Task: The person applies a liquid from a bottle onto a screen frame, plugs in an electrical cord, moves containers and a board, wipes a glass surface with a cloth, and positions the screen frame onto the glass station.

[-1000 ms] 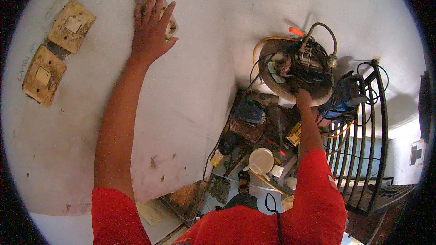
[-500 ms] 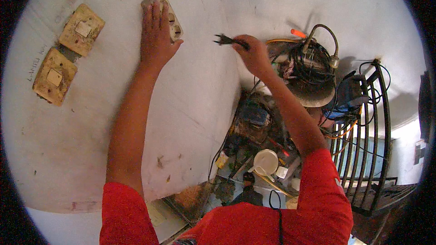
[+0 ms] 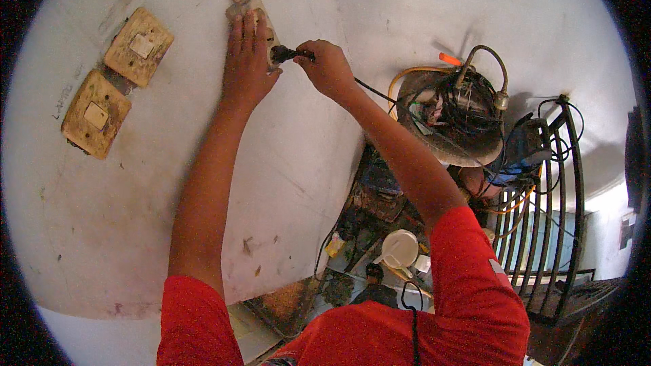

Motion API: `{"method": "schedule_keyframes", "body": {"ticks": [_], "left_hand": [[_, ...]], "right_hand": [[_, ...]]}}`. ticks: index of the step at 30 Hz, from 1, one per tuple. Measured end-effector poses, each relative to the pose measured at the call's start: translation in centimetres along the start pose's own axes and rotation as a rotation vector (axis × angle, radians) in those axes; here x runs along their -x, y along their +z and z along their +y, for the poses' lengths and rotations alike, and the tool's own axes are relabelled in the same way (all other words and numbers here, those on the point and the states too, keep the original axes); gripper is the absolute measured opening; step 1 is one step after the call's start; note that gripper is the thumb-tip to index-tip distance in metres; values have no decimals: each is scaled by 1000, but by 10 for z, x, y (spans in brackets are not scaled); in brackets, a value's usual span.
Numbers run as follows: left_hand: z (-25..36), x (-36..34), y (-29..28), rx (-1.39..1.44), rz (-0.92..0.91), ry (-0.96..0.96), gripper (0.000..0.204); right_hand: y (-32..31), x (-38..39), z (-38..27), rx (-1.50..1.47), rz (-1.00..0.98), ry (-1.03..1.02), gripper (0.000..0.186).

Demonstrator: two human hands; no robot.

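Note:
Against the wall, my left hand (image 3: 247, 61) lies flat over a beige power strip (image 3: 245, 5), fingers stretched along its length and covering most of it. A cable leaves the strip's upper end. My right hand (image 3: 327, 66) pinches a black power plug (image 3: 285, 54) from the right side. The plug's head is against the strip's lower socket; how far its pins are in cannot be seen. From behind that hand a black cord (image 3: 373, 91) runs down to the right.
Two dirty wall switches (image 3: 138, 47) sit on the left of the wall. At right, a basin-like holder (image 3: 468, 156) bears coiled black cables, beside a dark metal rack (image 3: 553, 230). Lower down are a pale round lid-like thing (image 3: 400, 248) and clutter.
My right hand has moved left with the plug, bringing it from open air to the power strip's lower socket. My left hand stays on the strip; the whole view has shifted slightly.

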State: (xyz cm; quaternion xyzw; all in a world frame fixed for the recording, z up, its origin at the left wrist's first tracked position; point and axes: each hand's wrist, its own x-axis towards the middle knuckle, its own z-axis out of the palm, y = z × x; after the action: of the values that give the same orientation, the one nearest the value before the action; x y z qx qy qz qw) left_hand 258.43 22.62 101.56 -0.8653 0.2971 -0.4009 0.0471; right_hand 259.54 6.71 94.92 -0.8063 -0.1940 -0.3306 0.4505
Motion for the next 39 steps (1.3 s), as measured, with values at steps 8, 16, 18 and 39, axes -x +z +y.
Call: {"method": "schedule_keyframes", "body": {"ticks": [8, 16, 18, 39], "left_hand": [[-4, 0, 2, 77, -41, 12, 98], [10, 28, -78, 132, 27, -358, 92], [11, 30, -111, 76, -115, -542, 96], [-4, 35, -71, -217, -66, -49, 87]], "right_hand": [[7, -5, -4, 99, -18, 11, 17], [7, -4, -5, 88, -16, -3, 19], [5, -5, -4, 71, -18, 9, 18], [13, -9, 1, 92, -39, 17, 19]]}}
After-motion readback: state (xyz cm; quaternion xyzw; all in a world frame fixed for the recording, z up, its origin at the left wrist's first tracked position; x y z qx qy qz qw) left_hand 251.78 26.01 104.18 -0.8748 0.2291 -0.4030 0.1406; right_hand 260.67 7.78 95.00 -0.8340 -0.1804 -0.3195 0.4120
